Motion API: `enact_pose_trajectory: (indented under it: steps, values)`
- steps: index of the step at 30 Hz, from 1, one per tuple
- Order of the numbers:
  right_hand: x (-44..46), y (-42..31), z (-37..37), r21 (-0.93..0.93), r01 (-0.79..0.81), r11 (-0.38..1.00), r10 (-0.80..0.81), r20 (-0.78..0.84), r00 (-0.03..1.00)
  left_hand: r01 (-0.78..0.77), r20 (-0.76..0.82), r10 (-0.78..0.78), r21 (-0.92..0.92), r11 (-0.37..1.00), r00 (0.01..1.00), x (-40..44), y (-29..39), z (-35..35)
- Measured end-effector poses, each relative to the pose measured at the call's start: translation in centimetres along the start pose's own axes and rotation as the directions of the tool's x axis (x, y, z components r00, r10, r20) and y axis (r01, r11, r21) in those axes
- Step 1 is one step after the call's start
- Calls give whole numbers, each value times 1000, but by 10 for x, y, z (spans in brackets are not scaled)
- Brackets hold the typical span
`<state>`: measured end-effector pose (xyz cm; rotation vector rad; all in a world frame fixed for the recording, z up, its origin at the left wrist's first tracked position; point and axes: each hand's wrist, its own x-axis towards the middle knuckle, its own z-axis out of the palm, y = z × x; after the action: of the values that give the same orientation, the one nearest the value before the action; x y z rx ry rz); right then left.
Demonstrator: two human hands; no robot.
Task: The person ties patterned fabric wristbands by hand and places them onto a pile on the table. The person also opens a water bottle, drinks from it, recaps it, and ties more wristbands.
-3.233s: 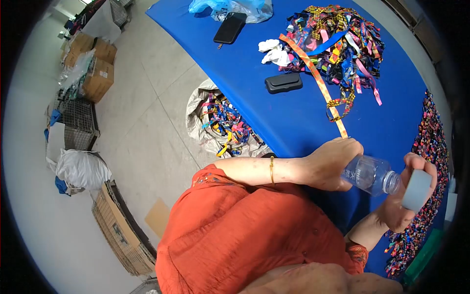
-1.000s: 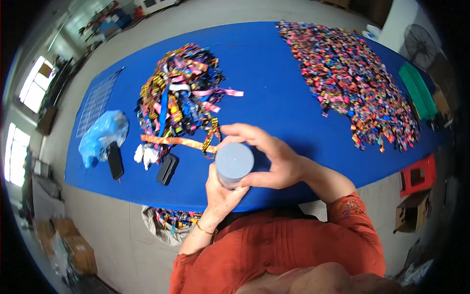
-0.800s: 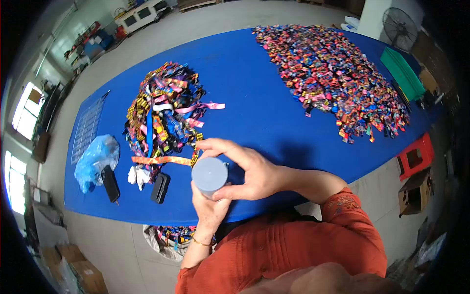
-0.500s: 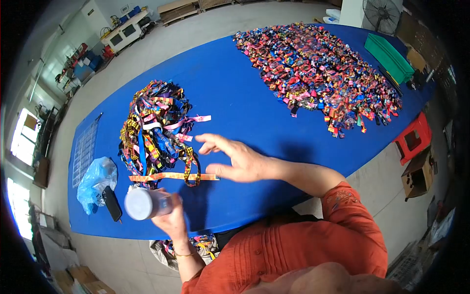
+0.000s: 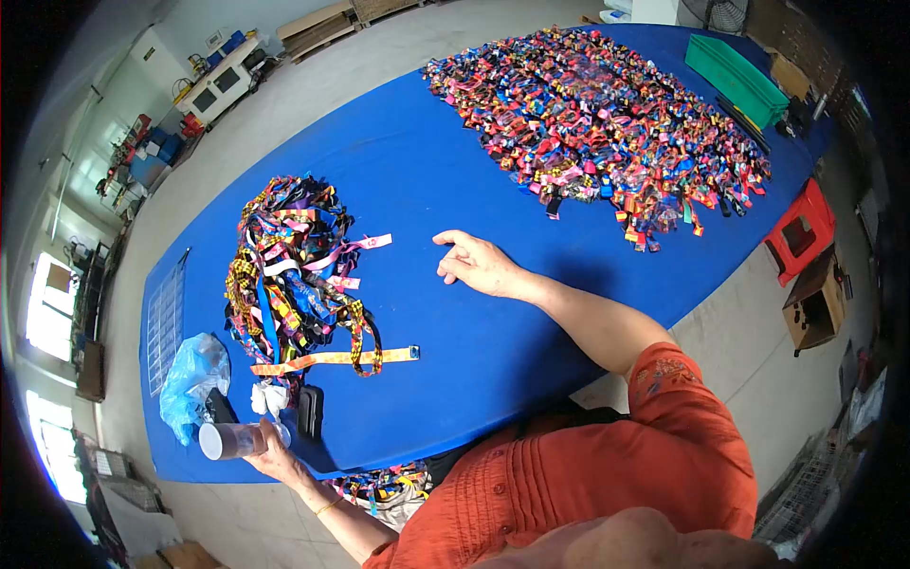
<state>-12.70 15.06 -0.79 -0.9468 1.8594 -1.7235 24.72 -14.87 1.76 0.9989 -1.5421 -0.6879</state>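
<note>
My left hand is wrapped round a clear bottle with a white lid, tilted on its side at the table's near left edge. Close by lie a white crumpled tissue, a black case and a blue plastic bag. My right hand hovers over the blue table, holding nothing, index finger stretched out and the other fingers loosely bent. To its left rests a heap of patterned straps. One orange-yellow strap lies along the heap's near side.
A wide spread of short colourful straps covers the far right of the table, beside a green bin. A red stool and a cardboard box stand on the floor at right. A wire grid lies at the left edge.
My left hand has carried the bottle left and down, tipping it sideways. My right hand has drawn away from the strap heap, up and to the right. The black case has come into sight.
</note>
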Motion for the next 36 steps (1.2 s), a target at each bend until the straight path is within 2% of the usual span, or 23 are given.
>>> enact_pose_trajectory:
  steps: [3, 12, 15, 16, 17, 19, 20, 23, 26, 29, 30, 33, 35, 36]
  values:
    - [1, 6, -2, 23, 1, 1000, -2, 23, 1000, 84, 14, -83, -39, 996, 996, 4, -13, -2]
    - [-1, 7, -3, 29, -14, 999, 12, 56, 998, 131, 81, -122, -123, 984, 989, 20, -46, -1]
    - [-2, 10, -3, 31, -6, 1000, 4, 55, 999, 119, 101, -110, -90, 989, 989, 35, -71, -3]
    - [-2, 8, -2, 32, -12, 999, 10, 55, 998, 36, 82, -30, -71, 997, 996, 39, -76, -1]
    - [-3, 7, -3, 33, -16, 999, 15, 54, 998, 32, 70, -26, -88, 996, 997, 41, -81, 1]
    - [-4, 6, -2, 39, -14, 999, 12, 42, 999, 25, 47, -20, -120, 992, 999, 35, -62, 8]
    - [-3, 5, -2, 41, -12, 999, 11, 38, 999, 66, 106, -55, -111, 992, 993, 34, -56, 7]
    - [-2, 9, -2, 27, -3, 1000, 2, 35, 999, 62, 125, -50, -94, 994, 991, 31, -46, 9]
    - [-2, 10, -1, 19, 9, 1000, -9, 20, 1000, -40, 65, 48, -125, 991, 997, 21, -31, 16]
    - [-3, 10, -2, 13, 22, 1000, -22, 16, 1000, 18, 79, -17, -11, 1000, 997, 21, -44, 5]
    - [-3, 11, -2, 5, 30, 1000, -30, 17, 999, 17, 92, -16, -6, 1000, 996, 12, -25, 3]
    - [-2, 13, -3, -14, 45, 999, -45, 15, 999, 25, -112, -19, 61, 998, 994, 9, -23, -19]
    - [-3, 9, -3, -24, 41, 999, -41, 11, 999, 0, -248, 33, 130, 992, 968, 1, -14, -27]
    - [-2, 10, -3, -30, 47, 998, -46, 13, 999, -79, -249, 105, 115, 990, 963, -3, -2, -26]
